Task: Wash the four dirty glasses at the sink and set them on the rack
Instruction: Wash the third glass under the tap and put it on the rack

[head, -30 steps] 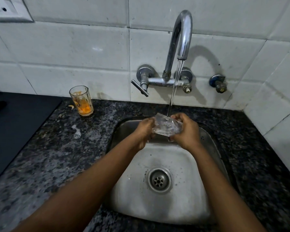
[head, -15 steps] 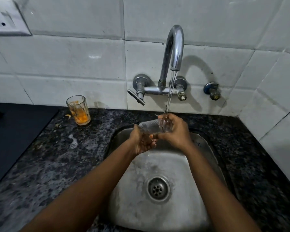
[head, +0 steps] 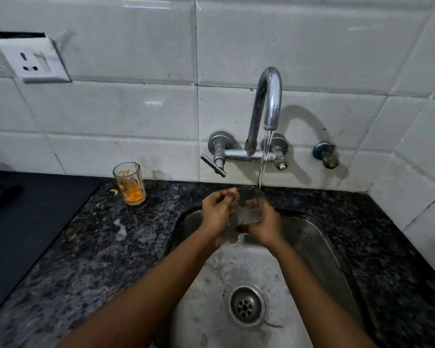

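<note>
A clear glass (head: 249,205) stands upright over the steel sink (head: 317,244), right under the running tap (head: 268,101). Water streams into its mouth and spills from below it into the basin. My right hand (head: 263,226) grips the glass around its lower part. My left hand (head: 217,213) is against the glass's left side, fingertips pinching at the rim. A second glass (head: 130,183), smeared with orange residue, stands on the dark granite counter (head: 91,247) by the wall. No rack is in view.
The sink drain (head: 246,307) lies below my arms. A tap lever (head: 212,165) sticks out left of the spout and a blue valve (head: 325,154) sits on the wall to the right. A dark stove surface (head: 23,227) covers the left. A wall socket (head: 33,60) is upper left.
The glass has turned from lying sideways to upright under the stream. The view tilted up, so the hands sit lower against the tap.
</note>
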